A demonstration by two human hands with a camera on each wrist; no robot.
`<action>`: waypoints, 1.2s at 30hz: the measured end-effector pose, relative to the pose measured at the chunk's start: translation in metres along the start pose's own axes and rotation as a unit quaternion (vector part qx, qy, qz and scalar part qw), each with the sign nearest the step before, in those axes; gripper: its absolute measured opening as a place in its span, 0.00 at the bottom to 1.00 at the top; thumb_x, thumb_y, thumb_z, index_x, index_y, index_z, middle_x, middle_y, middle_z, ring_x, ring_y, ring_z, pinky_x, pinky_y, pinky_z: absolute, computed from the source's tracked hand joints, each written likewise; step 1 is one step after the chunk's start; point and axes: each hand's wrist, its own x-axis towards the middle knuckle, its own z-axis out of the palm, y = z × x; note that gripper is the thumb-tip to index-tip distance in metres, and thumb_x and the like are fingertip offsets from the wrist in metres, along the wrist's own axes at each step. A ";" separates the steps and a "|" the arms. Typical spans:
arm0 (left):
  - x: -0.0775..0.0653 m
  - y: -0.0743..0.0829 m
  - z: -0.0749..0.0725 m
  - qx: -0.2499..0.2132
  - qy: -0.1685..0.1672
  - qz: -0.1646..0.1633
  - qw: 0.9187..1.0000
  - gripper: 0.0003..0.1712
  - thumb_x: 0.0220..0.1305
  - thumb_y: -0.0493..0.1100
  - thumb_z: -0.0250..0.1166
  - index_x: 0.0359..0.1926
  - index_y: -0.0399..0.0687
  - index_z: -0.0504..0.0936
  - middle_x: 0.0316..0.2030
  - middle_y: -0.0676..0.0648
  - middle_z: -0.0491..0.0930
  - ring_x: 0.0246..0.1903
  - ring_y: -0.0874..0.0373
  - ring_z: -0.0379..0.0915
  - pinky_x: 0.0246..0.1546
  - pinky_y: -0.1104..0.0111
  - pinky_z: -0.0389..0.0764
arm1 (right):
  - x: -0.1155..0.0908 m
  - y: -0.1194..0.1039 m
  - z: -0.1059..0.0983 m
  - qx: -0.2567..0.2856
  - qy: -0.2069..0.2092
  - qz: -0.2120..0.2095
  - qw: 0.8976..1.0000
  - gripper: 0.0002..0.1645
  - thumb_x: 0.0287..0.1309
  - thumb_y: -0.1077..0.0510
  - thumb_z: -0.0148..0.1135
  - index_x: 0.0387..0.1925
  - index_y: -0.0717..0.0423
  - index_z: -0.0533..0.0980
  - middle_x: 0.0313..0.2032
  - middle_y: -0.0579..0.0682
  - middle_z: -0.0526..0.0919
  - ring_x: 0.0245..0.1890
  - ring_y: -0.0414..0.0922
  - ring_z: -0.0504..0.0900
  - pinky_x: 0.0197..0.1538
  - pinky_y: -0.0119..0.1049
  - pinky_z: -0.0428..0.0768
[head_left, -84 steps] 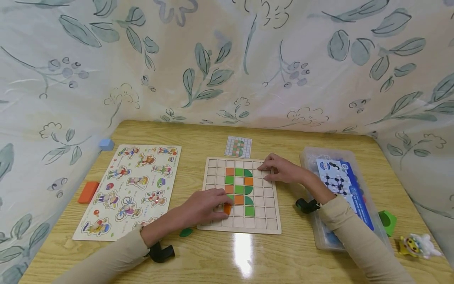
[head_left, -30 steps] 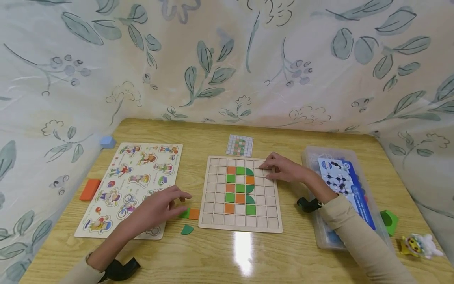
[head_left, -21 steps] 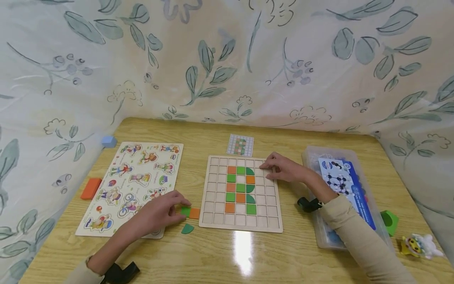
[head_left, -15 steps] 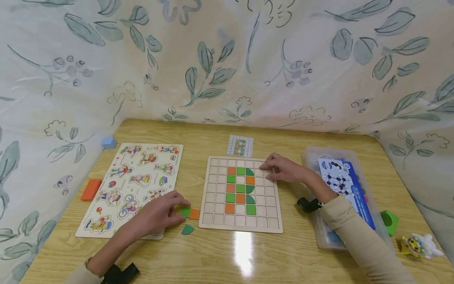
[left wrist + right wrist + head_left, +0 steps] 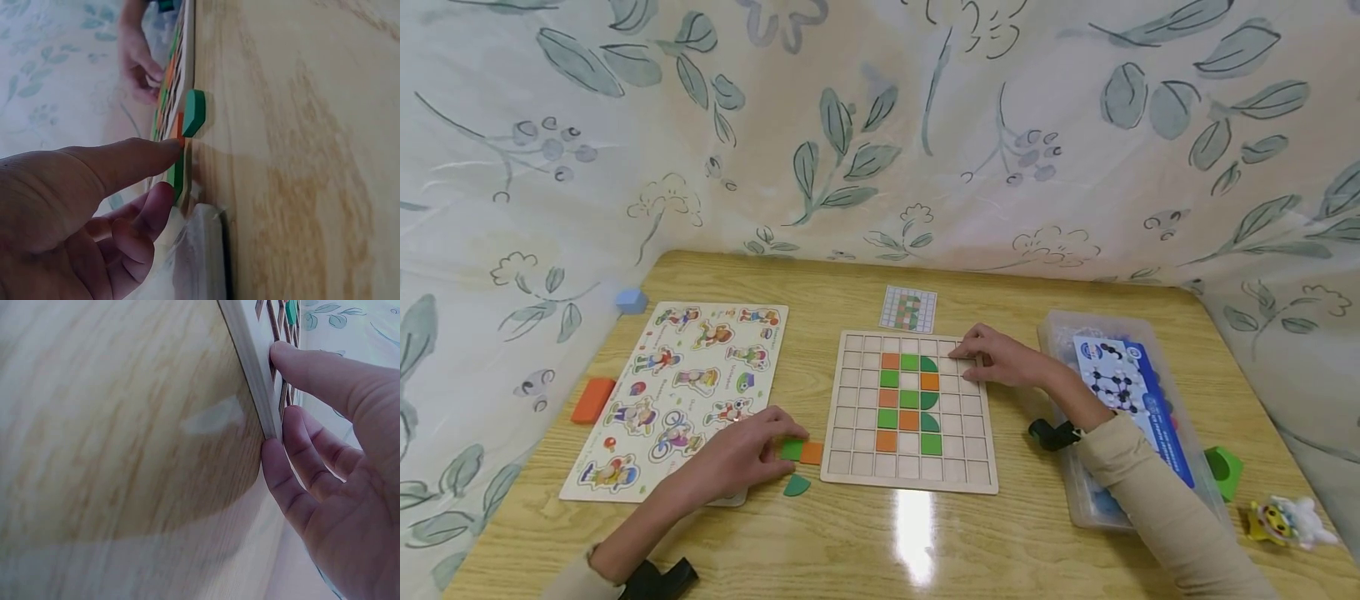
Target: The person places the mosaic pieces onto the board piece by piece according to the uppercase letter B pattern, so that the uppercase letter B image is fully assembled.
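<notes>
My left hand (image 5: 737, 457) has its thumb and forefinger at opposite edges of a green square tile (image 5: 792, 450), pinching it where it lies on the table. Against that tile sits an orange square tile (image 5: 811, 453); a dark green quarter-circle tile (image 5: 796, 484) lies nearer me. The wooden grid board (image 5: 842, 417) carries orange and green squares and dark green quarter circles in its middle columns. At the board's far right corner rests my right hand (image 5: 1003, 358); in the right wrist view its thumb touches the gridded face and its extended fingers touch the edge.
A small pattern card (image 5: 907, 310) lies beyond the board. To the left are a picture puzzle board (image 5: 700, 400), a red block (image 5: 592, 401) and a blue block (image 5: 631, 301). On the right stand a clear plastic box (image 5: 1075, 492), a green block (image 5: 1223, 472) and a toy figure (image 5: 1288, 521).
An orange square was placed in the board's lower left part of the pattern. My left hand then moved left to the loose tiles and closed its fingertips on the green square. My right hand stayed put.
</notes>
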 end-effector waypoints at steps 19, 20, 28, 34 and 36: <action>0.004 0.000 0.003 0.037 -0.010 0.008 0.999 0.19 0.60 0.44 0.69 0.52 0.55 0.81 0.44 0.54 0.74 0.23 0.75 0.59 0.24 0.77 0.66 | 0.000 0.000 -0.001 0.001 0.001 0.003 1.000 0.22 0.62 0.60 0.63 0.57 0.59 0.77 0.46 0.58 0.71 0.38 0.46 0.67 0.39 0.30 0.69; 0.004 0.000 0.003 0.038 -0.010 0.007 0.999 0.19 0.60 0.44 0.69 0.52 0.55 0.81 0.45 0.54 0.74 0.23 0.75 0.59 0.24 0.77 0.66 | 0.000 0.000 -0.001 0.001 0.001 0.003 1.000 0.22 0.61 0.60 0.63 0.57 0.59 0.77 0.46 0.57 0.71 0.38 0.46 0.67 0.40 0.30 0.69; 0.002 -0.001 0.006 0.071 0.000 -0.001 0.997 0.17 0.59 0.46 0.69 0.50 0.52 0.83 0.43 0.55 0.74 0.25 0.74 0.62 0.25 0.78 0.66 | 0.001 0.000 0.001 0.002 0.003 0.006 1.000 0.22 0.61 0.60 0.63 0.57 0.58 0.77 0.46 0.57 0.71 0.39 0.46 0.67 0.40 0.31 0.69; 0.000 -0.003 0.006 0.086 0.009 0.002 0.996 0.15 0.60 0.47 0.67 0.49 0.53 0.83 0.41 0.57 0.75 0.26 0.74 0.63 0.26 0.77 0.67 | 0.000 -0.001 0.000 0.003 0.002 0.002 1.000 0.22 0.61 0.60 0.63 0.57 0.60 0.77 0.46 0.58 0.71 0.38 0.47 0.67 0.39 0.30 0.69; 0.000 -0.003 0.005 0.083 0.009 0.008 0.997 0.14 0.61 0.47 0.67 0.49 0.53 0.83 0.40 0.57 0.75 0.25 0.75 0.61 0.25 0.78 0.66 | 0.000 -0.001 0.000 0.002 0.001 0.000 1.000 0.22 0.61 0.60 0.63 0.57 0.60 0.77 0.46 0.58 0.71 0.38 0.46 0.67 0.39 0.30 0.68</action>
